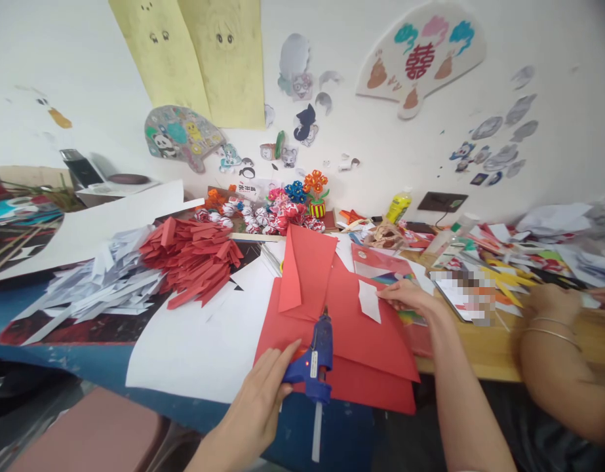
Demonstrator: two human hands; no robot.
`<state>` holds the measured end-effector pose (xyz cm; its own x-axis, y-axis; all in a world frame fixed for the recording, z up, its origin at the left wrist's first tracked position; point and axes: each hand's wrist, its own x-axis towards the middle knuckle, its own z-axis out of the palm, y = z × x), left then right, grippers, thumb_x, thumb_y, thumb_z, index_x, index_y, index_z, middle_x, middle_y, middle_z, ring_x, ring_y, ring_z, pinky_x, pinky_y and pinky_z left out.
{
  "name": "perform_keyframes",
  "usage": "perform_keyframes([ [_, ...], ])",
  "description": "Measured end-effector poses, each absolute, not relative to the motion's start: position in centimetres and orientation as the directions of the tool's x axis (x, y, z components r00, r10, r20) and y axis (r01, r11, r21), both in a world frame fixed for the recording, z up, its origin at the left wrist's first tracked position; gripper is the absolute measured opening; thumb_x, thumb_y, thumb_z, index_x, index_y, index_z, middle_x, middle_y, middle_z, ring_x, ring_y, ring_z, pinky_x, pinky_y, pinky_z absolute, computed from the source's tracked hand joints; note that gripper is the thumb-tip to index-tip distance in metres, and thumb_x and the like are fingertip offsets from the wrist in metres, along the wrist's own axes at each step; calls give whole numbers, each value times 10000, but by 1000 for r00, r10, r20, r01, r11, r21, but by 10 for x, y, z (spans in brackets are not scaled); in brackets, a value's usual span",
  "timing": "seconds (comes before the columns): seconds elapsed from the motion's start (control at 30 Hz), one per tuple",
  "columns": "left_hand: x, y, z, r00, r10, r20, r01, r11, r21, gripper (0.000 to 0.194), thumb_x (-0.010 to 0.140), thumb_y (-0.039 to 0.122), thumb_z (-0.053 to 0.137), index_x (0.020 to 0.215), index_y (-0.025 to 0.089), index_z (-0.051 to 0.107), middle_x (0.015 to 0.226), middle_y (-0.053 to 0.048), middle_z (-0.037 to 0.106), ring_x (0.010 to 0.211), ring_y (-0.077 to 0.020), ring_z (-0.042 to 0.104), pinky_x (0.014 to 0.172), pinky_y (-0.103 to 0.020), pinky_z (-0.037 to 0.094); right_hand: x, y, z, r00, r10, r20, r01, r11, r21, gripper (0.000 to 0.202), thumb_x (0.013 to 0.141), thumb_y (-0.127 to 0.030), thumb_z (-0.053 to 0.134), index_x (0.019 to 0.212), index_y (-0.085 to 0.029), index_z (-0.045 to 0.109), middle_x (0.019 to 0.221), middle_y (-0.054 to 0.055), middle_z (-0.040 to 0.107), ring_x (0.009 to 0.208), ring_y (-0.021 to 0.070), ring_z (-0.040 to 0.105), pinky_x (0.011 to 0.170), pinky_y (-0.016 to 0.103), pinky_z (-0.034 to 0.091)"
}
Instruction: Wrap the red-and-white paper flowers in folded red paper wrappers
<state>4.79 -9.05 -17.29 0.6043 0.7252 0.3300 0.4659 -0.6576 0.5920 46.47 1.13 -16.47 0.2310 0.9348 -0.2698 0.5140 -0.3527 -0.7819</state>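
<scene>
My left hand (265,387) is closed round the handle of a blue hot glue gun (322,351). Its nozzle points away from me, a white glue stick (317,432) sticks out of its back end, and a small red light glows on its side. Between the fingertips of my right hand (405,295) is a small piece of white paper (370,301), held above large red paper sheets (351,367). A folded red paper piece (309,269) lies on those sheets, just beyond the nozzle.
Red folded strips (191,252) and white folded strips (108,282) are heaped at the left, near a large white sheet (198,347). Paper flowers (277,210) stand against the wall. At the right, a co-worker's arm (552,347) reaches over the cluttered wooden table (493,354).
</scene>
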Motion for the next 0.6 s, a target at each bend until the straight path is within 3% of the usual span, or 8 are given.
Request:
perform_keyframes([
  [0.17, 45, -92, -178, 600, 718, 353, 497, -680, 539, 576, 1016, 227, 353, 1570, 235, 198, 1398, -167, 540, 1254, -278, 552, 1024, -440, 500, 463, 11, -157, 128, 939, -320, 454, -343, -822, 449, 616, -578, 767, 550, -176, 578, 481, -17, 516, 437, 79, 425, 418, 216, 326],
  [0.3, 45, -91, -179, 594, 693, 408, 481, -713, 511, 577, 1031, 258, 302, 1583, 207, 143, 1305, -185, 579, 1159, -275, 588, 936, -420, 537, 452, 1, -137, 144, 972, -186, 360, -226, -905, 439, 618, -570, 794, 768, -168, 701, 705, 46, 672, 612, 139, 588, 569, 248, 472],
  [0.4, 46, -93, -177, 569, 658, 493, 471, -753, 460, 570, 1038, 265, 275, 1584, 176, 136, 1180, -176, 604, 1049, -258, 597, 881, -403, 541, 420, -15, -115, 143, 982, -124, 210, -153, -966, 404, 630, -519, 825, 825, -186, 704, 899, 83, 716, 821, 203, 671, 756, 292, 541],
  [0.47, 45, -95, -176, 550, 614, 566, 474, -788, 394, 575, 1040, 260, 283, 1583, 146, 133, 1100, -162, 609, 969, -245, 583, 852, -394, 534, 390, -26, -102, 89, 991, -96, 100, -104, -989, 359, 659, -468, 831, 846, -194, 694, 913, 74, 713, 860, 213, 682, 808, 317, 550],
  [0.6, 38, -98, -168, 541, 509, 669, 498, -835, 233, 590, 1030, 220, 335, 1571, 71, 149, 1035, -161, 610, 912, -246, 540, 804, -377, 508, 333, -39, -90, -111, 989, -97, -48, -102, -994, 274, 730, -403, 804, 784, -187, 644, 783, 30, 697, 746, 181, 679, 766, 332, 563],
])
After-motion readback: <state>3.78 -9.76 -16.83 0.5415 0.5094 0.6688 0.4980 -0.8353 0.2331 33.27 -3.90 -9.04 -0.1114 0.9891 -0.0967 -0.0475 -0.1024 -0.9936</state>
